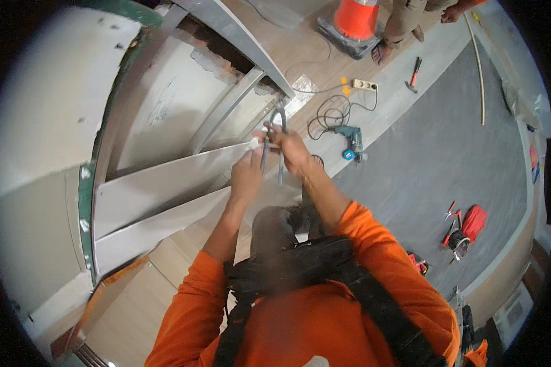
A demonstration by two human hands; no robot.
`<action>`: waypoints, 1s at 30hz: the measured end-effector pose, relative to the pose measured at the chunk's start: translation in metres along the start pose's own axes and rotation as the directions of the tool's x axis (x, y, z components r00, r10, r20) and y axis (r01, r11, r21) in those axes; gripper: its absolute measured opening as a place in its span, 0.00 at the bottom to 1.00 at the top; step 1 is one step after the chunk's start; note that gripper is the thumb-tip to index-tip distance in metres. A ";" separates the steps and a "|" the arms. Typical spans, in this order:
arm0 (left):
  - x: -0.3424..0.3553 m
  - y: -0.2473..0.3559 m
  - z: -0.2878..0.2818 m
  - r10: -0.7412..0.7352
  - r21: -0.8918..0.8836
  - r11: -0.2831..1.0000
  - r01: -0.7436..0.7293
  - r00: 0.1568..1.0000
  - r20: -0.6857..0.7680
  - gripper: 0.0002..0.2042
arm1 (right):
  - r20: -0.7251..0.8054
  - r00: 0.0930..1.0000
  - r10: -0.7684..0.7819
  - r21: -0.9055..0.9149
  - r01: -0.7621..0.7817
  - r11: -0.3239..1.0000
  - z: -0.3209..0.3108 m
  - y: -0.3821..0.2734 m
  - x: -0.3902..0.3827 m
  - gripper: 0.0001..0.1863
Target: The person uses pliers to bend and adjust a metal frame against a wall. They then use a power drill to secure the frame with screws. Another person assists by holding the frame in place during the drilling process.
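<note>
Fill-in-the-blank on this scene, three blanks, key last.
The bare left hand and bare right hand, at a long-handled grey metal tool, extend from ____ sleeves.
The red-and-black-handled hammer lies to the ____ of the beige rectangular power strip.
The orange traffic cone has a ____ base.

Missing words: orange; right; black.

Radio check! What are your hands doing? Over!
Left hand and right hand on grey metal two-handled tool. Tool's head beside flat grey frame. Coiled black cable nearby.
</note>
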State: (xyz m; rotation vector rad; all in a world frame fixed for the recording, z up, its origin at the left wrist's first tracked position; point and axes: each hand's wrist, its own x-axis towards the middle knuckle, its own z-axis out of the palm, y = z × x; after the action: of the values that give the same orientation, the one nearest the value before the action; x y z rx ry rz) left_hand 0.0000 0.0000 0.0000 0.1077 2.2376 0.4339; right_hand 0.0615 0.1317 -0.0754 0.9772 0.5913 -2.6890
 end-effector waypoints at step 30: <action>0.247 0.084 -0.121 0.297 0.105 0.953 -0.286 0.948 -0.116 0.20 | -0.198 0.951 -0.237 0.357 0.295 0.886 0.079 -0.138 0.237 0.13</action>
State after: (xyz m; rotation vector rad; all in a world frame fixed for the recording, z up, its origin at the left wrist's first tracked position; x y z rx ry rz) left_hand -0.2578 0.1002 -0.0790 0.4743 2.3782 0.5137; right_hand -0.2079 0.2043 -0.1339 1.2887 0.2362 -3.0727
